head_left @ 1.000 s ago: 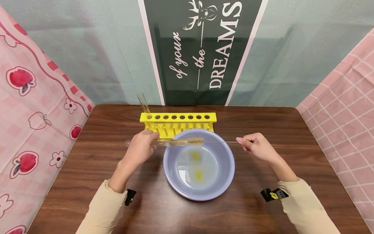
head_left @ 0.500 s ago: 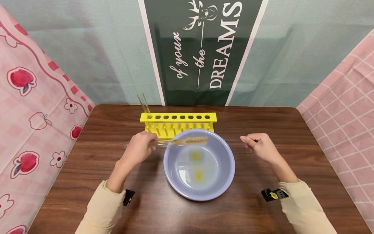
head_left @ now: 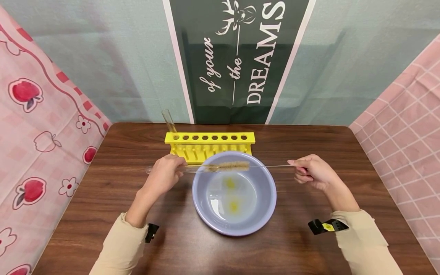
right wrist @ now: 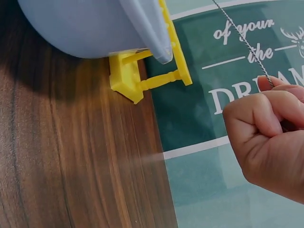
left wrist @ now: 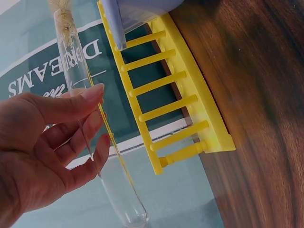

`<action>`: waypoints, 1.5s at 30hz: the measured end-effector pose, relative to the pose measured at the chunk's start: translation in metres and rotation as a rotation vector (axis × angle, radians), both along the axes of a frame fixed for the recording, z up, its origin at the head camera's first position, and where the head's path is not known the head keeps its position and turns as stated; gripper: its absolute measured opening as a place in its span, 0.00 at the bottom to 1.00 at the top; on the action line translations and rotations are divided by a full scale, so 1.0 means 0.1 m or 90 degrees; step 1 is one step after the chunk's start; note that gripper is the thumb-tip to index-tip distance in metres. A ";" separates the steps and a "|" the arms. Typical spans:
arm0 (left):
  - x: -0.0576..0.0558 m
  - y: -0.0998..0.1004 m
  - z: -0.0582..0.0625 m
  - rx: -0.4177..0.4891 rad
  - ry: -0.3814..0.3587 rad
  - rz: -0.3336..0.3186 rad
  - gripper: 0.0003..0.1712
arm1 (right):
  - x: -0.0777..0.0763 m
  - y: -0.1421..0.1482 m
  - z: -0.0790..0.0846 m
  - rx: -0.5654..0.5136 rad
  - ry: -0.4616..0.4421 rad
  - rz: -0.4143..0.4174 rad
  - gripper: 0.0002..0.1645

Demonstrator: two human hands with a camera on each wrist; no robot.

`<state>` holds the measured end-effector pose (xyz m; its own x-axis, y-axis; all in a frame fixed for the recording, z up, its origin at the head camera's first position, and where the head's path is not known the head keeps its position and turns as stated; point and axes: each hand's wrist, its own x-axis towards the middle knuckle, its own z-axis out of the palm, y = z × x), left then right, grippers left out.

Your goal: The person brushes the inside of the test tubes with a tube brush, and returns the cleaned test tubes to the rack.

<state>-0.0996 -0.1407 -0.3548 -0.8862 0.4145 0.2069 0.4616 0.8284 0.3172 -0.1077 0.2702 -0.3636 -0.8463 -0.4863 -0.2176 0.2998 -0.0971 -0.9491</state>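
My left hand grips a clear glass test tube, held level with its mouth toward the basin's far side. A test tube brush with tan bristles sits partly in the tube's mouth; most of its bristles show outside. Its thin twisted wire handle runs right to my right hand, which pinches the end with the other fingers curled. Below the brush stands a lavender basin holding water with two yellow patches in it. In the left wrist view the tube's rounded closed end points down, past the fingers.
Behind the basin, a yellow test tube rack stands on the brown wooden table. Another glass test tube leans in its leftmost hole. A printed cloth hangs along the table's back edge, and pink cloths flank both sides.
My right hand has moved to the right, drawing the brush farther out of the tube, so more bristles show. The left hand with the tube has stayed almost in place.
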 end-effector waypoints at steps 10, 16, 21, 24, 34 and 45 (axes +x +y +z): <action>0.01 -0.04 -0.02 0.025 -0.001 -0.004 0.12 | 0.04 0.01 -0.03 0.354 0.302 -0.068 0.26; 0.01 -0.07 -0.04 0.054 -0.017 -0.015 0.12 | 0.17 -0.08 0.06 0.433 0.422 -0.108 0.22; 0.00 -0.08 -0.04 0.059 -0.030 -0.018 0.12 | 0.19 -0.06 0.04 0.418 0.451 -0.128 0.20; 0.00 -0.07 -0.04 0.064 -0.041 -0.020 0.11 | 0.15 0.05 -0.06 0.398 0.454 -0.125 0.19; 0.03 -0.28 -0.07 0.043 -0.017 0.027 0.11 | 0.15 0.52 -0.12 0.336 0.430 -0.197 0.18; 0.05 -0.20 -0.08 0.056 -0.027 0.020 0.11 | 0.18 0.42 -0.16 0.283 0.423 -0.165 0.18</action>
